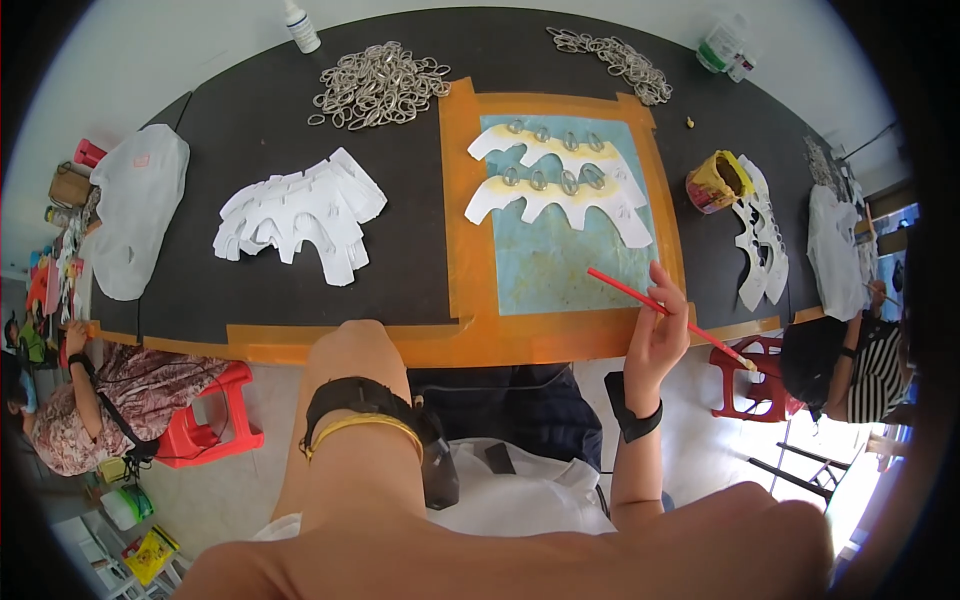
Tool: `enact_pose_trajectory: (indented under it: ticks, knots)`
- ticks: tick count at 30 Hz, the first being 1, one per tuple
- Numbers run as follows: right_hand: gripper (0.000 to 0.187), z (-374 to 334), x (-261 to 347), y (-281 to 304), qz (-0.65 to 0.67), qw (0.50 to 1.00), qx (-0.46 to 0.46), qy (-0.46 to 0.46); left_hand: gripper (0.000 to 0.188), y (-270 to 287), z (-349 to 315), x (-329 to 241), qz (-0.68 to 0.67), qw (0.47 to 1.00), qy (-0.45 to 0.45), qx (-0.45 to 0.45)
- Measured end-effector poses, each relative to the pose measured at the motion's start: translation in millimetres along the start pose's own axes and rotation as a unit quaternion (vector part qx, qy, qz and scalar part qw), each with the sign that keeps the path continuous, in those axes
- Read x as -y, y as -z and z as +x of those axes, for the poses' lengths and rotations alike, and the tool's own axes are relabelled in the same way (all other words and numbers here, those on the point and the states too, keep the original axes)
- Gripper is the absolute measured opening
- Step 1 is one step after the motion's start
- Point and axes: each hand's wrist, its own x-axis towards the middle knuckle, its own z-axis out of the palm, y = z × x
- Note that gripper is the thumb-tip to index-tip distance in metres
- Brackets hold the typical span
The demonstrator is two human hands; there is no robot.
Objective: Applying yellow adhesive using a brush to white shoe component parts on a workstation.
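Observation:
In my right hand (661, 325) is a thin red brush (630, 287), held between closed fingers; its pale, yellowish end points down to the right, past the table edge. My left hand (350, 345) rests at the near table edge, its fingers hidden from view. On a blue-green mat (545, 275) lie two white arched cut-outs, an upper one (540, 148) and a lower one (560, 205). Yellowish glue runs along their upper parts, with several oval metal rings (570, 182) sitting in it. Left of the mat is a stack of similar white cut-outs (300, 215).
Orange tape (465, 250) frames the mat. A glue-stained yellow tub (715, 185) stands beside more white cut-outs (765, 240). Metal ring piles lie at the back left (375, 85) and back right (625, 60). A white bottle (300, 28) stands behind. Other people sit at both sides.

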Motion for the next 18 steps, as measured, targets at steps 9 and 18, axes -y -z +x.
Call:
enact_pose_trajectory:
  ticks: [9, 18]
  knots:
    - [0.019, -2.4, 3.2, -5.4, -0.019, 1.0, 0.002, -0.004, 0.05, 11.4, -7.8, -23.0, -0.002, 1.0, 0.008, -0.011]
    - [0.02, -2.2, 7.4, -1.8, -0.031, 0.999, 0.016, -0.026, 0.047, 21.3, 33.4, 25.5, -0.021, 1.0, 0.02, -0.009]
